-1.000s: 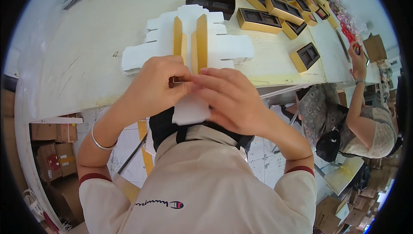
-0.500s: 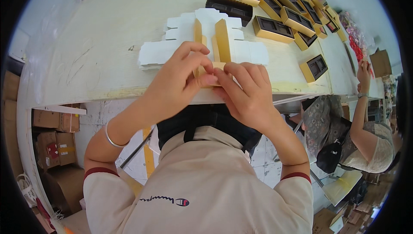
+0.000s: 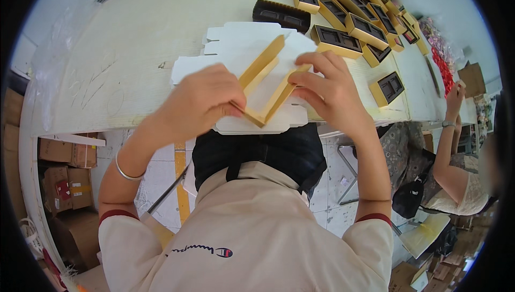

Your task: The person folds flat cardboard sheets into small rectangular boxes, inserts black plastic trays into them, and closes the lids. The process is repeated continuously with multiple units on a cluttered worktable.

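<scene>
A partly folded gold cardboard box (image 3: 261, 65) is held tilted between my hands, its two long walls standing up and its near end toward me. My left hand (image 3: 208, 94) pinches the near left corner between thumb and fingers. With my right hand (image 3: 331, 89) I grip the right wall by its upper edge. Underneath lies a stack of flat white box blanks (image 3: 236, 37) with notched flaps, reaching the table's front edge. A black plastic tray insert (image 3: 281, 15) rests just beyond the stack.
Several gold boxes with black inserts (image 3: 337, 39) are heaped at the far right of the white table (image 3: 123, 56); one small gold box (image 3: 387, 89) stands apart nearer me. Clear plastic film (image 3: 48, 77) hangs along the left. Another person's arm (image 3: 448, 136) is at the right.
My hands have moved apart, the right one to the right. The gold box has been tilted and turned askew, and its walls now lean to the right. The white blanks have shifted toward me.
</scene>
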The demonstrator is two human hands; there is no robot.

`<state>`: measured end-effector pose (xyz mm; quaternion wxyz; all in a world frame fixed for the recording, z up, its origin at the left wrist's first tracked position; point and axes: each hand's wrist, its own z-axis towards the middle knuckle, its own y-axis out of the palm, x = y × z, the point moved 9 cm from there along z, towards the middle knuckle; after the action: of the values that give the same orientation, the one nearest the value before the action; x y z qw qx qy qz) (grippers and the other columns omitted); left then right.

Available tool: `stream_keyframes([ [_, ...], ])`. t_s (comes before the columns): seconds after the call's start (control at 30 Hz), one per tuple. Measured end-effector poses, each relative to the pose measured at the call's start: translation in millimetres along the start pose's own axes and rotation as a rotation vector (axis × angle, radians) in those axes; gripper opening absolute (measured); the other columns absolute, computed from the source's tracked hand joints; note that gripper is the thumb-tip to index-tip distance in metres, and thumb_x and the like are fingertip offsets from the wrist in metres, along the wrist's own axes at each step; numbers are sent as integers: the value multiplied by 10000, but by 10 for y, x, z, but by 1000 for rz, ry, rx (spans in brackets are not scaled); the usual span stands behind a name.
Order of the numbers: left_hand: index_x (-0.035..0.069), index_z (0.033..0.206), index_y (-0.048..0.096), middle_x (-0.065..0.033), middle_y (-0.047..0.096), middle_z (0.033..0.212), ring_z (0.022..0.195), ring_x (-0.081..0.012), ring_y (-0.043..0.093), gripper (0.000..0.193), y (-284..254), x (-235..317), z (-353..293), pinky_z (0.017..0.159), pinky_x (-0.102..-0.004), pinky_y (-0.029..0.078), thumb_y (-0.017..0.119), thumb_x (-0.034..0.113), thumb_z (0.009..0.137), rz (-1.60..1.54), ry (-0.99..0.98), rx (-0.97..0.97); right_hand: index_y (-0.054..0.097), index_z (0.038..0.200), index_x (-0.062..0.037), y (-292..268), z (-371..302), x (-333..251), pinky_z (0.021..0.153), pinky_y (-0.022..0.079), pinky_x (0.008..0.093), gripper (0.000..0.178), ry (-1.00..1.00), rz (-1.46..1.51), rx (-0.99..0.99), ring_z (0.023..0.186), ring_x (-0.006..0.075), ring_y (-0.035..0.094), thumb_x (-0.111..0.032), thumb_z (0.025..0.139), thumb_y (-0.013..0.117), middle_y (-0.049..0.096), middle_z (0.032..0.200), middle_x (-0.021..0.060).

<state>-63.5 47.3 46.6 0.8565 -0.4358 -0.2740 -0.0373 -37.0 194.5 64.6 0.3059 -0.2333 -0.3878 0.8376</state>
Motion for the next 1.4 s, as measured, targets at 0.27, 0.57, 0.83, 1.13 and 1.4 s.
stream_keyframes([
  [0.27, 71, 870, 630, -57, 625, 989, 977, -257, 549, 181, -25, 253, 89, 791, -372, 462, 718, 107, 716, 563, -41, 101, 643, 935, -34, 211, 51, -366, 636, 390, 345, 270, -4, -202, -130, 728, 240, 523, -89, 681, 718, 572, 807, 65],
  [0.57, 36, 880, 647, -77, 611, 1041, 940, -242, 561, 230, -91, -108, 39, 780, -339, 481, 754, 182, 739, 108, 49, -65, 633, 1053, -15, -5, -64, 91, 698, 461, 379, 284, 220, 191, -80, 786, 304, 592, -106, 787, 677, 620, 859, 140],
  [0.83, 14, 942, 647, -106, 641, 952, 768, -238, 591, 218, -203, -505, 329, 672, -333, 470, 652, 161, 781, 304, -457, -26, 631, 1080, -1, 246, -25, 79, 668, 454, 335, 292, 421, 303, -237, 673, 222, 566, -115, 812, 641, 621, 745, 100],
  [1.13, 5, 792, 661, -153, 619, 673, 644, -312, 593, 116, 96, -583, 692, 613, -377, 467, 607, 98, 747, 439, -343, -324, 651, 846, -3, 533, 279, 387, 612, 498, 391, 213, 550, 136, -337, 650, 343, 626, -212, 839, 613, 627, 660, 170],
  [1.4, 21, 1020, 666, -130, 640, 742, 670, -234, 612, 269, 133, -677, 578, 620, -340, 484, 643, 72, 757, 400, -426, -386, 685, 772, -21, 810, 522, 495, 635, 503, 381, 219, 615, 44, -515, 679, 292, 642, -231, 769, 622, 648, 701, 140],
])
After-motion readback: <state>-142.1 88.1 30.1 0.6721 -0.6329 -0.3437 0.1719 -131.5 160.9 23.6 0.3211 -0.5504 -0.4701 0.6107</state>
